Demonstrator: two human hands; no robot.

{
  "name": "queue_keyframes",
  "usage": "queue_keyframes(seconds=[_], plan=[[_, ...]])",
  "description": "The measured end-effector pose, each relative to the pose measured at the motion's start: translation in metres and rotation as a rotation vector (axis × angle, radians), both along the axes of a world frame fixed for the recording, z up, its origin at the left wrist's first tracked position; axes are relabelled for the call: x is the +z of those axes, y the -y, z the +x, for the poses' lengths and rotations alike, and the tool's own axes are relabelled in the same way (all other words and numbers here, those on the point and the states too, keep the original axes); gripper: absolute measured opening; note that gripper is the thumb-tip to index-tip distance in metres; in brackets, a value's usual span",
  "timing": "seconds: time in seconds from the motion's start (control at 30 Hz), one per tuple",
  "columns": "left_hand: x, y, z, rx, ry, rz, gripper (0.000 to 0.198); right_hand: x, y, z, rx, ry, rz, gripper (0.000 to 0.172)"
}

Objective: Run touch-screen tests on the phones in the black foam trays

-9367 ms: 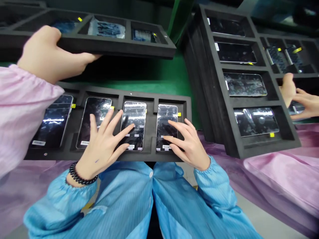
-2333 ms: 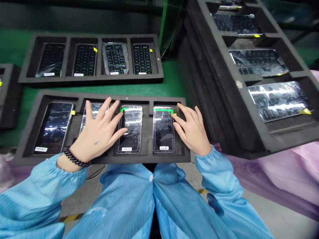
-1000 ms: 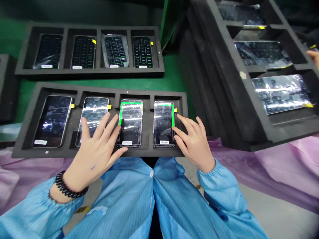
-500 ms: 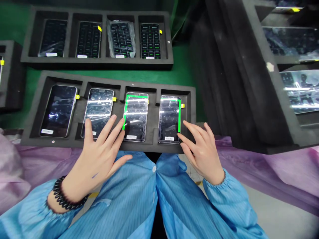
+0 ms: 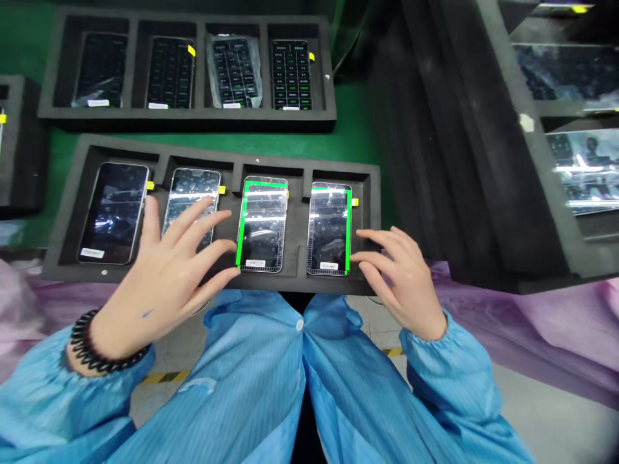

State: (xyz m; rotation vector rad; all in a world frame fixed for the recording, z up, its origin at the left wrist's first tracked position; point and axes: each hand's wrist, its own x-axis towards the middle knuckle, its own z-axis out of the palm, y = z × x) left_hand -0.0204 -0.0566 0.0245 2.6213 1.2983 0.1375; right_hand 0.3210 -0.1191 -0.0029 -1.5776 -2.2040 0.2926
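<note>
A black foam tray (image 5: 294,283) lies before me with a smartphone in each compartment. My left hand (image 5: 169,270) is spread over the second smartphone (image 5: 193,187) from the left, hiding its lower part; its index finger and thumb come close to the left edge of the third smartphone (image 5: 262,225). That phone shows a green bar along its top and left side. The rightmost smartphone (image 5: 329,225) has green along its top and right side. Beside that right edge is my right hand (image 5: 396,277), fingers apart, holding nothing. The far-left smartphone (image 5: 115,212) has a dark screen.
Behind stands another foam tray (image 5: 193,115) with several phones showing text grids, some in clear film. Stacked black foam trays (image 5: 459,142) rise at the right. A further foam tray (image 5: 24,154) sits at the left edge, on the green tabletop (image 5: 217,140).
My left hand has moved left and up, its fingers spreading wider. The green bars on the two right-hand phones have grown down to the bottom. My right hand has shifted slightly right.
</note>
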Motion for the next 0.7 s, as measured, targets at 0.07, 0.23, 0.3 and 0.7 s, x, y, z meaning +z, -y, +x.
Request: queue_keyframes(seconds=[0.07, 0.23, 0.3, 0.7], plan=[[-0.002, -0.011, 0.002, -0.049, -0.025, 0.026, 0.034, 0.003, -0.009, 0.003, -0.026, 0.046, -0.012, 0.025], [-0.013, -0.036, 0.012, -0.292, -0.129, 0.024, 0.061, 0.010, -0.030, -0.008, 0.147, 0.154, -0.192, 0.080], [-0.016, -0.043, 0.017, -0.356, -0.148, 0.019, 0.077, 0.011, -0.037, -0.016, 0.197, 0.189, -0.229, 0.090], [-0.013, -0.046, 0.030, -0.253, -0.075, 0.038, 0.078, 0.012, -0.044, -0.029, 0.195, 0.275, -0.073, 0.090]])
